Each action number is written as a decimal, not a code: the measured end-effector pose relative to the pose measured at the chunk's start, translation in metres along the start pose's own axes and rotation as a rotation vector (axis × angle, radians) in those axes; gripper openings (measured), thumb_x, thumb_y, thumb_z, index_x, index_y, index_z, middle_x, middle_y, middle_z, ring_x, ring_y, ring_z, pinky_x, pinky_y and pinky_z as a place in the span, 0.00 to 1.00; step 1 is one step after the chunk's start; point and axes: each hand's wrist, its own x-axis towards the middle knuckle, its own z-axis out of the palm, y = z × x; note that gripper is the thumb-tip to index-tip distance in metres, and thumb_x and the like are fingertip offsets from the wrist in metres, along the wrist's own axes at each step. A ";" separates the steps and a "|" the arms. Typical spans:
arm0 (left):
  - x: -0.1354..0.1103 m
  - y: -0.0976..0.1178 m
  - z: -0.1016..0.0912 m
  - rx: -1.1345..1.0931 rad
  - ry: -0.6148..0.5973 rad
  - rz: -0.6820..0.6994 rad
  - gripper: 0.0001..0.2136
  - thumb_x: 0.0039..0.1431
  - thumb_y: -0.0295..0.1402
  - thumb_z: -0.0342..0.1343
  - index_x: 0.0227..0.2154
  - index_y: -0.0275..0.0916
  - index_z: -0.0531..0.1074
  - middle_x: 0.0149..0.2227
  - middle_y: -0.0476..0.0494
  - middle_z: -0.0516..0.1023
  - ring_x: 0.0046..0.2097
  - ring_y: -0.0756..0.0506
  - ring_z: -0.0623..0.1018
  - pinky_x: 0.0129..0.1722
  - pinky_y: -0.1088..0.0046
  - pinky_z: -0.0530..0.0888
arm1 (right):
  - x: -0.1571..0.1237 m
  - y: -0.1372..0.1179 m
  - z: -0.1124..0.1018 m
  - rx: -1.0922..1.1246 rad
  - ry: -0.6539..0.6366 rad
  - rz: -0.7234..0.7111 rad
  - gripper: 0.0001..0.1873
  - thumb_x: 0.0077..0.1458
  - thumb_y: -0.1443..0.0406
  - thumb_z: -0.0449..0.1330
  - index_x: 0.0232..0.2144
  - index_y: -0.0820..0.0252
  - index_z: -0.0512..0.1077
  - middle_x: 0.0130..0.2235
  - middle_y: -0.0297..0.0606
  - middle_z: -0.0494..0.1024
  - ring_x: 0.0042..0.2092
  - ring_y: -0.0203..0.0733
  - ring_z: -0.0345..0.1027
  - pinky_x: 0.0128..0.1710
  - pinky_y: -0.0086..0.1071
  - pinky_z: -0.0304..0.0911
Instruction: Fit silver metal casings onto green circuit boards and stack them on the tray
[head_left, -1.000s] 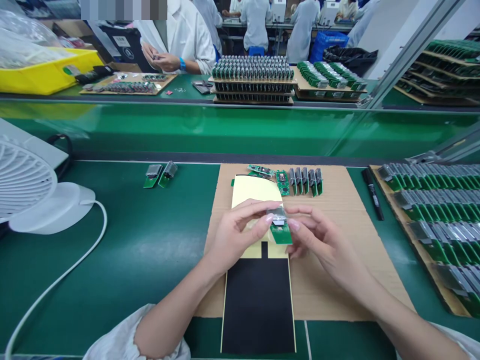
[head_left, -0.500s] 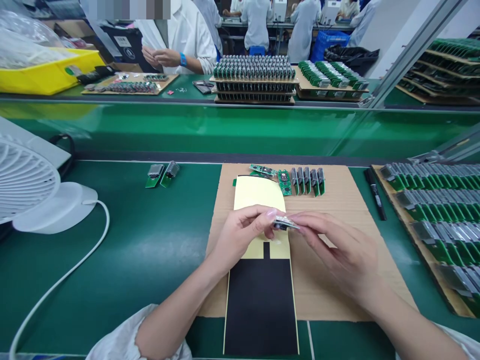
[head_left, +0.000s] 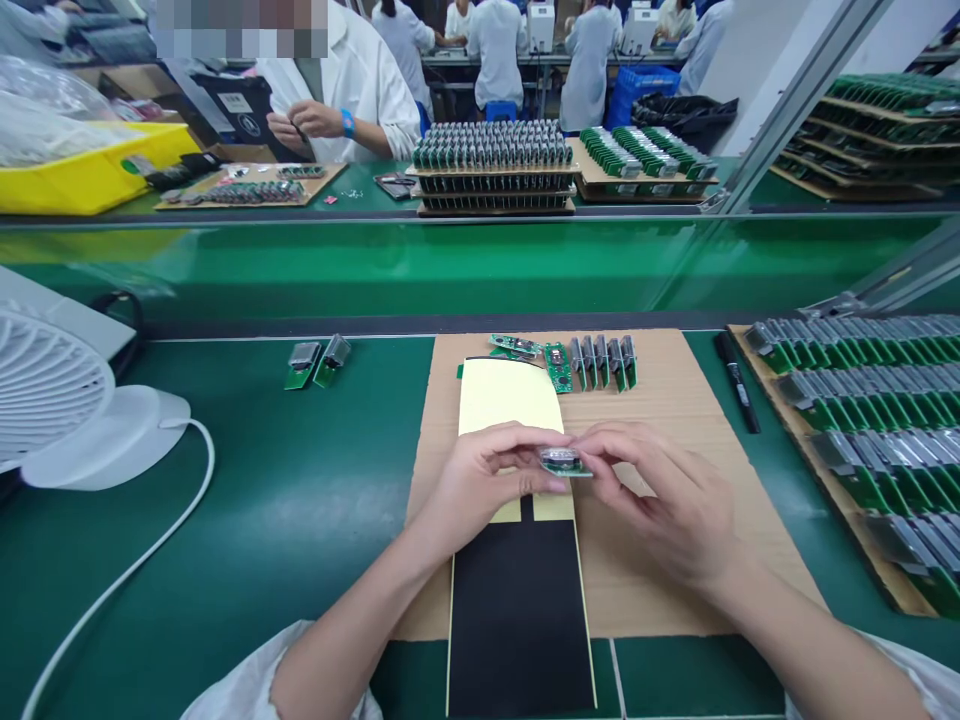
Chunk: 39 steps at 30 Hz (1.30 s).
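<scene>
Between both hands is a small green circuit board with a clear or silvery raised part on top. My left hand pinches its left end between thumb and fingers. At its right end, the fingertips of my right hand are closed on the edge. Under the hands lies a pale yellow backing sheet with black adhesive pieces, resting on brown cardboard. Beyond the sheet, several boards with metal parts stand in a row, beside a flat green board.
Two boards sit on the green mat at left, near a white fan and its cable. To the right are a black marker and a cardboard tray of boards. A co-worker sits across the glass partition.
The board has been turned in my hands: its raised part now faces up where a dark part hung below. My left thumb has moved down beneath it. The view has shifted slightly.
</scene>
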 end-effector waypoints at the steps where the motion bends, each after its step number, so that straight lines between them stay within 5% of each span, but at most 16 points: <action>1: 0.000 0.000 0.000 0.073 0.022 0.068 0.16 0.49 0.20 0.64 0.36 0.48 0.82 0.36 0.50 0.81 0.37 0.51 0.79 0.37 0.77 0.76 | 0.000 0.000 0.000 0.001 -0.005 -0.007 0.07 0.59 0.75 0.58 0.36 0.60 0.73 0.31 0.36 0.83 0.33 0.34 0.78 0.34 0.23 0.71; 7: -0.001 -0.003 -0.005 0.441 0.104 0.415 0.14 0.57 0.21 0.59 0.41 0.45 0.81 0.37 0.47 0.82 0.39 0.51 0.79 0.38 0.79 0.75 | -0.001 -0.001 -0.004 0.104 -0.005 0.073 0.08 0.58 0.75 0.59 0.36 0.58 0.72 0.31 0.35 0.82 0.33 0.34 0.77 0.35 0.24 0.71; 11: -0.003 -0.006 -0.008 0.582 0.214 0.488 0.14 0.57 0.23 0.60 0.44 0.45 0.79 0.38 0.48 0.82 0.38 0.52 0.79 0.37 0.79 0.75 | -0.003 0.001 -0.004 0.425 -0.045 0.510 0.04 0.60 0.64 0.59 0.34 0.58 0.73 0.29 0.34 0.79 0.30 0.35 0.74 0.30 0.26 0.71; 16: -0.003 -0.010 -0.009 0.843 0.276 0.629 0.15 0.56 0.21 0.60 0.45 0.42 0.78 0.36 0.46 0.79 0.36 0.50 0.78 0.35 0.74 0.75 | -0.001 0.001 0.001 1.179 -0.586 1.034 0.26 0.59 0.46 0.54 0.24 0.61 0.71 0.19 0.32 0.72 0.16 0.30 0.63 0.14 0.23 0.62; 19: -0.001 -0.010 -0.008 0.914 0.234 0.679 0.15 0.57 0.20 0.58 0.45 0.39 0.78 0.40 0.41 0.78 0.41 0.48 0.78 0.38 0.70 0.77 | 0.002 -0.001 0.000 1.319 -0.579 1.204 0.24 0.58 0.50 0.57 0.19 0.60 0.68 0.13 0.27 0.66 0.11 0.25 0.53 0.10 0.18 0.51; 24: 0.001 -0.002 -0.003 0.858 0.078 0.741 0.17 0.60 0.18 0.52 0.51 0.34 0.72 0.51 0.32 0.76 0.54 0.43 0.75 0.53 0.61 0.75 | 0.007 0.004 -0.005 1.345 -0.413 1.360 0.27 0.57 0.57 0.60 0.11 0.60 0.59 0.08 0.24 0.58 0.09 0.22 0.47 0.08 0.16 0.42; 31: 0.002 -0.001 -0.004 0.898 0.032 0.872 0.13 0.59 0.20 0.56 0.46 0.38 0.75 0.39 0.43 0.83 0.43 0.46 0.81 0.43 0.66 0.81 | 0.011 0.015 -0.009 1.583 -0.558 1.613 0.27 0.52 0.59 0.63 0.11 0.57 0.54 0.08 0.19 0.53 0.08 0.22 0.40 0.04 0.16 0.40; 39: 0.001 0.001 -0.002 0.936 -0.023 0.880 0.12 0.60 0.21 0.55 0.46 0.35 0.75 0.39 0.39 0.84 0.43 0.44 0.82 0.43 0.64 0.81 | 0.012 0.020 -0.010 1.813 -0.547 1.605 0.25 0.50 0.56 0.68 0.15 0.57 0.58 0.09 0.19 0.58 0.08 0.22 0.42 0.03 0.15 0.44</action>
